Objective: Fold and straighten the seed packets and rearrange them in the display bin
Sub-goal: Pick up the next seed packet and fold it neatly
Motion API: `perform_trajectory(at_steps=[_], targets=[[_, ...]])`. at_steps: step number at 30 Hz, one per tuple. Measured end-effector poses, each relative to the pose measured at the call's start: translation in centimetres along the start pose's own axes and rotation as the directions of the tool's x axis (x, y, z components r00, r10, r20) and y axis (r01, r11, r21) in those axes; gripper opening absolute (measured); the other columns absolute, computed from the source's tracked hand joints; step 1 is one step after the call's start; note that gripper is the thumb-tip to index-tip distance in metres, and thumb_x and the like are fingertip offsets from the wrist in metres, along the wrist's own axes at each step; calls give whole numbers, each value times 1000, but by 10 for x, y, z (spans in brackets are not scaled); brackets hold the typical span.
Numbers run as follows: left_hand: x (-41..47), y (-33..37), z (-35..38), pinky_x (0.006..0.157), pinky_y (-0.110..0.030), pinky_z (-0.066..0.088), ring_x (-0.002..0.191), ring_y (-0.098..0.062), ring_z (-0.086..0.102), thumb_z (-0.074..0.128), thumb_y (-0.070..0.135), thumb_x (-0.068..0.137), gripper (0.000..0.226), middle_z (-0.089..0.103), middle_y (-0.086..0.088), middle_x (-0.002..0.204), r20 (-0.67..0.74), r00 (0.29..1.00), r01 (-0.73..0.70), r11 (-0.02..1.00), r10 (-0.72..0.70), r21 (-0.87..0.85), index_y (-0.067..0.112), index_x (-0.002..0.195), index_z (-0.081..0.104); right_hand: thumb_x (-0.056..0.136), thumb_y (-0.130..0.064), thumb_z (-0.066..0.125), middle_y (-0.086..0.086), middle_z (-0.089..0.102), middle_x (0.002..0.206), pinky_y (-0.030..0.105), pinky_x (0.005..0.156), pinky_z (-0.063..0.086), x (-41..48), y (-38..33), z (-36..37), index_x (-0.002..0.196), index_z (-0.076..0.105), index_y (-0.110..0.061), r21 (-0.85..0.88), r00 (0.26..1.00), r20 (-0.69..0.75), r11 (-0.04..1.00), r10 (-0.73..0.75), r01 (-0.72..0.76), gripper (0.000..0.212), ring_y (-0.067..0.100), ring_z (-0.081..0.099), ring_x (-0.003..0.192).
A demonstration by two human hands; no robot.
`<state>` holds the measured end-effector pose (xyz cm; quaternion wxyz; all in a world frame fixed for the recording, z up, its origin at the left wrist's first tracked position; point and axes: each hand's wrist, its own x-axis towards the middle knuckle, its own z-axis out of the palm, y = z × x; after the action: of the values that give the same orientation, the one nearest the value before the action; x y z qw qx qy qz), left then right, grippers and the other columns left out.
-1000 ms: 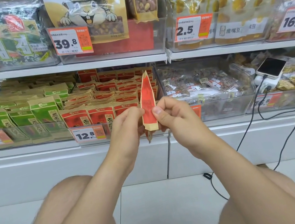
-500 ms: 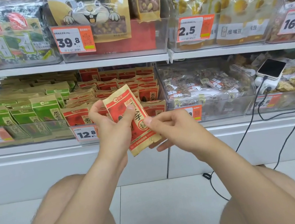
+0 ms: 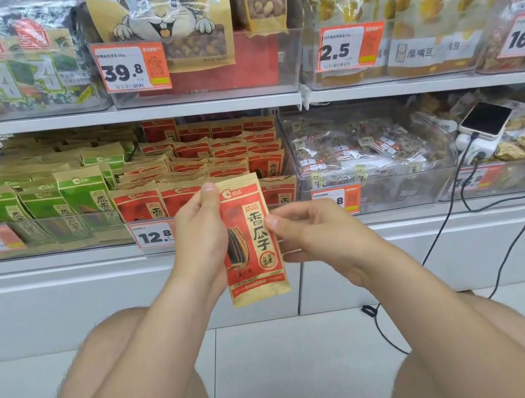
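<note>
White shop shelf (image 3: 56, 259) w/ clear plastic display bin (image 3: 287, 166) behind; left hand (image 3: 202, 240) gripped upright red-and-tan paper seed packet (image 3: 250, 235), right hand (image 3: 316, 238) pinched its edge

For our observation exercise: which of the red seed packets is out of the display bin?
The red packet held upright before the shelf, gripped by the left hand and pinched by the right hand. The other red packets sit in the bin.
</note>
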<state>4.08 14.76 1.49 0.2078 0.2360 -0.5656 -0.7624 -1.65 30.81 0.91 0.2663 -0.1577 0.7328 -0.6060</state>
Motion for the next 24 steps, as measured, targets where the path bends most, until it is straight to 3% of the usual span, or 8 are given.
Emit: perform_trajectory(at_steps=[5,9,11,16,19,22,24], targets=[[-7,-4,7,81,-45,66,87,-28,82,41,52,113,47,82,-11,98,46,996,81,996,-79,-41,16,113,72,103,-14,72,12,83,95,40,87,66,6,4,1,99,80,-5,104,989,-151,994,-3,19,12,26,77,85],[-9,-4,11,101,-54,59,103,-29,80,35,53,114,55,82,-12,110,108,988,126,981,-110,-150,13,122,71,107,-13,64,11,81,96,38,81,61,12,9,3,106,78,-3,159,973,-220,987,65,-30,17,21,71,77],[-10,-6,13,103,-51,58,106,-27,79,34,49,114,53,81,-12,112,145,989,60,990,-41,-131,11,122,71,106,-14,62,8,81,97,38,81,60,13,9,4,104,79,-9,125,960,-280,992,26,9,17,18,71,80],[-11,-16,14,91,-50,60,99,-31,77,41,47,112,49,80,-17,109,234,961,-150,989,146,2,12,119,74,102,-14,68,6,80,97,21,57,54,5,1,13,116,63,-24,170,914,-398,972,-84,163,18,12,74,74],[-11,-19,16,86,-45,59,97,-23,75,43,42,113,42,78,-15,110,276,951,-139,990,137,-12,9,123,67,99,-16,75,2,81,106,31,79,63,5,2,16,113,71,-25,122,888,-420,958,-187,259,17,17,79,94],[-10,-16,15,89,-42,62,109,-25,76,42,37,115,37,78,-12,118,313,942,-121,992,125,-32,9,124,65,89,-25,89,-4,82,108,24,82,62,0,-2,18,121,70,-21,175,908,-356,939,-222,298,37,10,79,99],[-9,-13,12,91,-42,62,109,-25,76,43,37,115,38,79,-13,117,343,934,-84,995,96,-49,9,126,66,81,-31,95,-7,81,111,28,87,63,0,-1,16,123,69,-23,117,906,-337,944,-255,309,50,9,78,103]])
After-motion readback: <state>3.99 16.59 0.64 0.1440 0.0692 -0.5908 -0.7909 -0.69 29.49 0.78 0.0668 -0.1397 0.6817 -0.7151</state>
